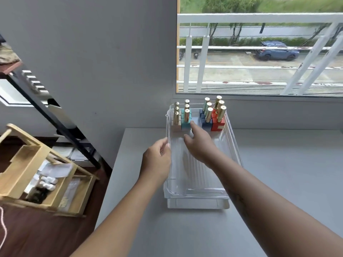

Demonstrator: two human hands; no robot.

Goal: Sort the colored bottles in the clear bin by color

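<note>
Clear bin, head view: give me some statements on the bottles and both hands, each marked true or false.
1. Beige bottles, teal bottles, blue bottles and red bottles stand in separate columns at the far end of the clear bin. True.
2. The right hand grips a red bottle. False: it holds nothing, with its fingers stretched toward the gap between teal and blue.
3. The left hand holds the bin's left rim. True.
4. The caps are black. False: they are gold.
5. The bin sits on the wooden floor. False: it sits on the grey table.
</note>
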